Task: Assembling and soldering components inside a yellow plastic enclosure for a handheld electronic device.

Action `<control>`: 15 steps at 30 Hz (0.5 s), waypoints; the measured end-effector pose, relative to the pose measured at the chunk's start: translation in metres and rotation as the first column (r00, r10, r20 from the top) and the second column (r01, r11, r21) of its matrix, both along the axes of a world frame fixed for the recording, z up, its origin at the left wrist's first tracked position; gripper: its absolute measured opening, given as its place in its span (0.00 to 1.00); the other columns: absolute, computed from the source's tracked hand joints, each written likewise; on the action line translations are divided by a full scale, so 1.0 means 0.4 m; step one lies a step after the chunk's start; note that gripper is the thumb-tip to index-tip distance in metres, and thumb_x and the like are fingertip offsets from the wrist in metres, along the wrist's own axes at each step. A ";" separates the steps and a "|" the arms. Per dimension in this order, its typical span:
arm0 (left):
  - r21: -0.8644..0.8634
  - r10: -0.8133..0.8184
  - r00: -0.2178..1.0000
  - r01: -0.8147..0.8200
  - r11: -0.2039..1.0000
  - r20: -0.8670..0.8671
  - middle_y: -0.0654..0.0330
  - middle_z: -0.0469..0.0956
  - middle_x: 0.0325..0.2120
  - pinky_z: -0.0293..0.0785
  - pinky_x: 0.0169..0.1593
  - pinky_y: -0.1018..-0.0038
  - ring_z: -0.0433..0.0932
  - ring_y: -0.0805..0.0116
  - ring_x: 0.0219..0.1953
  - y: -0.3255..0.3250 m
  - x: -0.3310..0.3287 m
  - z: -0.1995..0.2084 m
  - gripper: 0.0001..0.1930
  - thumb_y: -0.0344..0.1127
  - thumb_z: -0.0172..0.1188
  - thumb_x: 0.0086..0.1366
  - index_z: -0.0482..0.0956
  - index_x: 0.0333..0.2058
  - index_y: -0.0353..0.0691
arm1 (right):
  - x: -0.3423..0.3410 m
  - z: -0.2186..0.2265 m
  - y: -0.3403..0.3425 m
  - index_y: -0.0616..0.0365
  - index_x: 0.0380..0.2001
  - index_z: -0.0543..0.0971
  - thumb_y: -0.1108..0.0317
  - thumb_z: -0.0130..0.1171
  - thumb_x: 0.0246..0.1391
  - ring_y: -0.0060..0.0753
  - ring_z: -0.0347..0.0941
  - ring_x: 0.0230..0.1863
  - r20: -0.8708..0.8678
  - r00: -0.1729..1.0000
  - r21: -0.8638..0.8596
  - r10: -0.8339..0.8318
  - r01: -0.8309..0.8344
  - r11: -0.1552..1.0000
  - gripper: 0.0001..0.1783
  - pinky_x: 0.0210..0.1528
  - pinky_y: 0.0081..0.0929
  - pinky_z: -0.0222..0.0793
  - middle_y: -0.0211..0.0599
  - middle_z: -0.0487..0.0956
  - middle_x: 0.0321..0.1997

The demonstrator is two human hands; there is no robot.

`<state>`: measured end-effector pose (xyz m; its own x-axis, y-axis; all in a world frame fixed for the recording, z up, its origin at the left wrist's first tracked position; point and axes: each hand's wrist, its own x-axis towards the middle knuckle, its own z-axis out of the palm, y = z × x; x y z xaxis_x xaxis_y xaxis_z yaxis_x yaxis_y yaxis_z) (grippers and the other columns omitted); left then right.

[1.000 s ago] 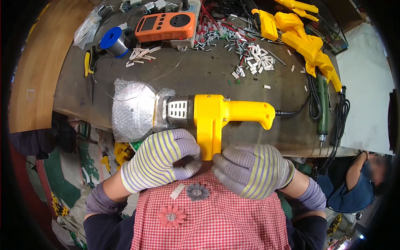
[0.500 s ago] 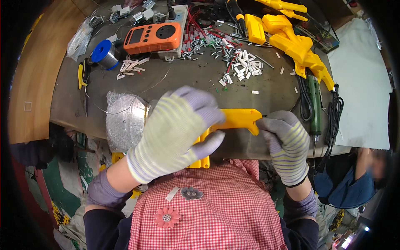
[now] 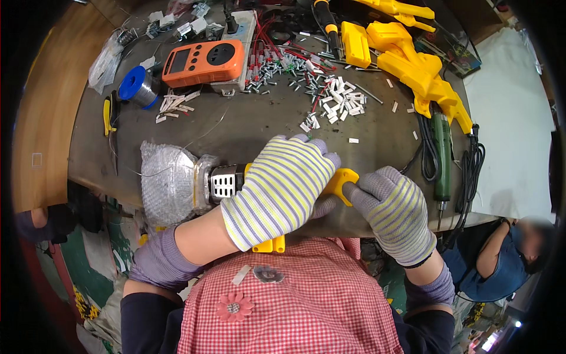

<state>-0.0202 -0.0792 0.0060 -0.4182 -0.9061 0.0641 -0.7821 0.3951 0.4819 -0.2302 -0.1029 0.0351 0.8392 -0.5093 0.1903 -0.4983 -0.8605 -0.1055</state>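
Observation:
My left hand (image 3: 286, 180), in a striped knit glove, lies over a yellow plastic tool housing (image 3: 342, 182) with its fingers curled round it; most of the housing is hidden beneath. At the housing's left end sits a slotted metal barrel (image 3: 224, 183), next to a bubble-wrapped bundle (image 3: 170, 184). My right hand (image 3: 394, 206), gloved alike, is closed with thumb and fingers pinched on the right end of the yellow handle. Whether a small part is also between those fingertips is hidden. Two yellow stubs (image 3: 269, 244) show below my left hand, close to the checked apron.
Behind lie an orange meter (image 3: 203, 62), a blue solder spool (image 3: 137, 87), pliers (image 3: 110, 127), loose screws (image 3: 274, 74) and white pieces (image 3: 342, 101). Yellow housings (image 3: 413, 71) and a green electric screwdriver (image 3: 441, 156) with its cord are at right. Another person (image 3: 492, 253) sits at far right.
My left hand has turned over and moved right along the housing, covering more of its handle. The metal barrel has come into view. My right hand stays at the handle's end, slightly lower.

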 end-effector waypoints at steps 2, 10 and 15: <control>0.010 -0.001 1.000 0.001 1.000 0.000 0.56 0.77 0.37 0.72 0.46 0.59 0.76 0.54 0.43 0.001 0.000 -0.003 0.25 0.48 0.70 0.49 0.79 0.44 0.41 | -0.006 -0.004 -0.003 0.53 0.34 0.83 0.68 0.62 0.42 0.32 0.74 0.33 -0.009 1.000 0.023 0.001 -0.001 1.000 0.12 0.31 0.30 0.73 0.28 0.76 0.32; -0.020 0.016 1.000 -0.016 1.000 -0.022 0.54 0.78 0.36 0.72 0.45 0.60 0.77 0.55 0.41 0.006 -0.004 -0.009 0.22 0.47 0.67 0.52 0.79 0.41 0.39 | 0.000 -0.001 -0.005 0.54 0.33 0.84 0.67 0.68 0.44 0.37 0.76 0.32 0.018 0.988 0.291 -0.153 0.141 0.946 0.10 0.33 0.31 0.73 0.32 0.79 0.31; 0.013 0.051 0.998 -0.050 0.999 -0.027 0.53 0.78 0.34 0.72 0.44 0.60 0.78 0.54 0.39 0.009 -0.003 -0.005 0.21 0.47 0.67 0.52 0.80 0.39 0.38 | -0.007 0.020 -0.038 0.57 0.36 0.83 0.71 0.72 0.42 0.27 0.76 0.32 0.209 0.882 0.642 -0.421 0.201 0.740 0.14 0.34 0.26 0.72 0.32 0.79 0.30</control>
